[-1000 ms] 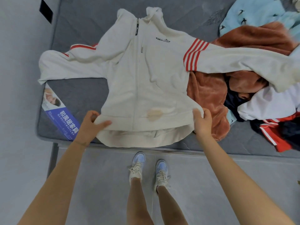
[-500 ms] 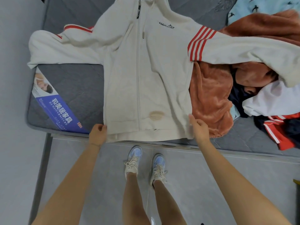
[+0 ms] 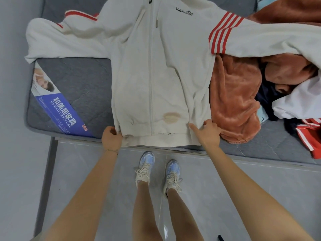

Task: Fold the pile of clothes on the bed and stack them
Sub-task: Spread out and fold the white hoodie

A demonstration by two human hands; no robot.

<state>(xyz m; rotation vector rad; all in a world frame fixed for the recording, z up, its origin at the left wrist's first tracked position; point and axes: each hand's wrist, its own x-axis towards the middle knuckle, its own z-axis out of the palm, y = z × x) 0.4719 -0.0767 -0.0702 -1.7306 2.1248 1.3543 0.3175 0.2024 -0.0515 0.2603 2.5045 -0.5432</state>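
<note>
Gripping the near hem of a white zip-up jacket with red sleeve stripes (image 3: 161,66), the person stands at the front edge of a grey quilted mattress (image 3: 83,80). The jacket lies front up and zipped, with its body spread flat, its hem along the mattress edge and a brownish stain (image 3: 171,117) just above that hem. The left hand (image 3: 112,136) holds the left hem corner with its fingers curled tight round the fabric. The right hand (image 3: 206,133) pinches the right hem corner, thumb stretched across the cloth and fingers bent, and the fabric puckers toward it. One sleeve lies bunched toward the left edge of the mattress; the other runs right, over a rust-brown fleece garment (image 3: 234,101). Beyond the fleece, crumpled white cloth (image 3: 298,103) and a red-and-white striped piece (image 3: 309,136) lie heaped together. A blue-and-white printed label (image 3: 57,105) sits on the mattress, left of the jacket. Pale blue sneakers (image 3: 145,168) stand on the grey floor below.
</note>
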